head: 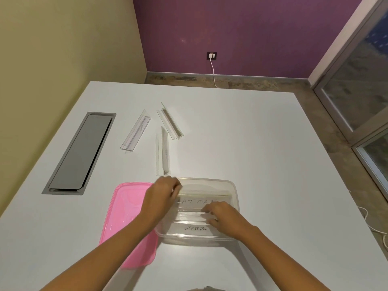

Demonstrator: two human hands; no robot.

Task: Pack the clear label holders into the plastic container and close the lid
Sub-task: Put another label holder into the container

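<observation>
A clear plastic container (233,185) stands open on the white table near me. Inside lie label holders, one with a "ZEBRA" label (195,228) at the near side and one marked "ATMAN" (199,201) farther back. My left hand (162,196) grips the left end of the "ATMAN" holder at the container's left wall. Over the middle of the container, my right hand (222,216) has its fingertips pressing on that holder's near edge. The pink lid (123,217) lies flat to the left, partly under my left arm. Three clear holders (136,131) (170,122) (163,154) lie loose beyond the container.
A grey cable hatch (79,152) is set into the table at the left. A white cable runs from a wall socket (212,55) down to the floor. The table's right edge drops to the floor, where another white cable (375,227) lies.
</observation>
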